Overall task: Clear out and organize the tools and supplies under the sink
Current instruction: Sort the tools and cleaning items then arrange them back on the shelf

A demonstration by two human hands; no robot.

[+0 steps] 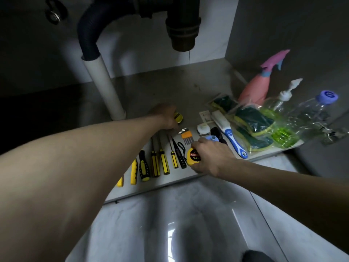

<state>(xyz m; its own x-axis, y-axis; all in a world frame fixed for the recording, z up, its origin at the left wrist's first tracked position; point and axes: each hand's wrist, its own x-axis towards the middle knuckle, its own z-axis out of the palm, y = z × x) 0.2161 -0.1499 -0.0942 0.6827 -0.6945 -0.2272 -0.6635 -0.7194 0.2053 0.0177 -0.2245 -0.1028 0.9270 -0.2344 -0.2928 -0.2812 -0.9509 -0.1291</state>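
The cabinet floor (143, 87) under the sink was basically sorted into two zones, and I'll use the white drain pipe (103, 86) as my reference. Well off to the right of the pipe sat the cleaning stuff: a pink spray bottle (255, 87) leaning against the side wall, a clear bottle with a purple cap (319, 106) lying over, a pump bottle of green liquid (279, 118), and bagged green sponges (253, 121). Looked like the bulky, leak-prone things were parked together, away from the metal tools.

Just right of those sponges' near edge, closer to the pipe, a blue-and-white scrub brush (229, 134) lay with its handle toward the front edge, easy to grab.

In front of the pipe, along the front edge, the yellow-and-black screwdrivers (160, 159) were lined up side by side with handles out, roughly big to small, which I'd guess was on purpose.

The right hand (211, 157) was clamped around a yellow tape measure (193, 157) at the end of that row, probably slotting it in as the last piece. The left hand (164, 115), just right of the pipe's base, had its fingers curled on a small yellow-and-black round thing (178, 117); I couldn't tell what it was exactly. A little orange comb-like bit holder (186, 136) sat between the hands.
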